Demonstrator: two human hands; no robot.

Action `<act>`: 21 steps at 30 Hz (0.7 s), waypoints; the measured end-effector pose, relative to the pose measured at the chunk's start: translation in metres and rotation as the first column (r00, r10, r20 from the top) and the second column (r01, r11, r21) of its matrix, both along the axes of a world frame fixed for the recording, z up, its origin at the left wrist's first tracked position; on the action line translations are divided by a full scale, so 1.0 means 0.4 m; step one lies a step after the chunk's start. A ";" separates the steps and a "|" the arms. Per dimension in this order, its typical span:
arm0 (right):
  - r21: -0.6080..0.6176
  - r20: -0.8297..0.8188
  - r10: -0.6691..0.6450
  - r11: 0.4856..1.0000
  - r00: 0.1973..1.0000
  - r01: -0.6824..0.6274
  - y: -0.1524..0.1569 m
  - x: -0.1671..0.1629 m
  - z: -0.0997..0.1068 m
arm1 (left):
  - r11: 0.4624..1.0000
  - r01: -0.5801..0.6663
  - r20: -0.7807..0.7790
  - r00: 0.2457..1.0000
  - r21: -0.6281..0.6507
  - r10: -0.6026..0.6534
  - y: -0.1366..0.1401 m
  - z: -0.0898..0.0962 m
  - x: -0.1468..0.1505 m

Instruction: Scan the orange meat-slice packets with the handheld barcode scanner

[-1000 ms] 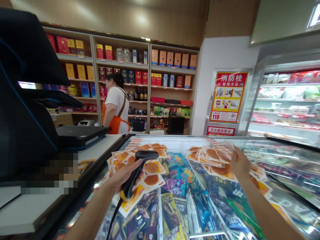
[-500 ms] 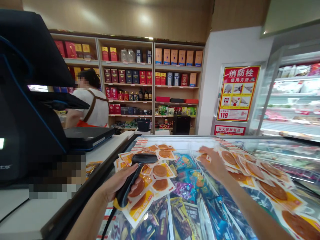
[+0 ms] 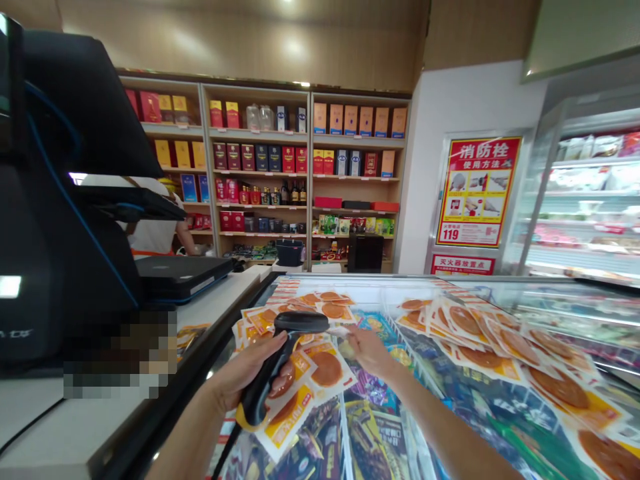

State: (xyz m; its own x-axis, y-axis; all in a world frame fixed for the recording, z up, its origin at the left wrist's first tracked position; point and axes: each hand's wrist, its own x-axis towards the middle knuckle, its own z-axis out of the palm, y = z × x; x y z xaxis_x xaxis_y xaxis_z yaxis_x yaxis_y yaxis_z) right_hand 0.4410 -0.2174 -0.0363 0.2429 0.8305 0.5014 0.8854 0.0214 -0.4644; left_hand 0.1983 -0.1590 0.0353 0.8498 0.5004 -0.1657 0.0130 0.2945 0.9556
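Fingers of the left hand (image 3: 245,370) are wrapped round the handle of a black and yellow handheld scanner (image 3: 267,375), the thumb lying along its upper side and the other fingertips showing on the far side of the grip. Its head sticks out ahead of that thumb, and a black cable (image 3: 227,453) drops away below the palm. Fingers of the right hand (image 3: 373,350) reach in from the right and are drawn nearly together, their tips just beside the scanner head, at the pale edge of a packet – whether they pinch it or only touch it I cannot tell

Just below the right fingertips, and beyond the left knuckles, lies a large orange and white packet (image 3: 327,370) with a round brown disc; more of the same kind are heaped past the scanner head. To the right of the right fingers, well apart from the left hand, spreads a second heap of these packets (image 3: 463,320), overlapping and running down toward the near right corner. Both heaps lie on a glass-topped freezer, and under the right wrist, through the glass, show blue bags, a purple bag (image 3: 370,387) and a yellow bag (image 3: 367,430). Left of the left fingers runs a white counter (image 3: 50,427) with a black machine (image 3: 65,233) – behind it, a person in a white top (image 3: 107,200), partly hidden
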 end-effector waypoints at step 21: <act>0.185 -0.649 0.008 0.971 0.761 0.148 -0.053 0.081 0.019 | 0.995 0.083 0.042 0.996 -0.054 -0.080 -0.050 -0.020 0.049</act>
State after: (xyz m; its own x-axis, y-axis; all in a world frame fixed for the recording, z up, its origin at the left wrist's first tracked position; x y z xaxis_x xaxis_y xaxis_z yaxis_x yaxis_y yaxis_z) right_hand 0.4735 -0.2386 -0.0288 0.6248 0.6898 0.3658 0.3830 0.1375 -0.9134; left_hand 0.2180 -0.1791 0.0271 0.8938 0.4202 -0.1570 0.0019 0.3465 0.9381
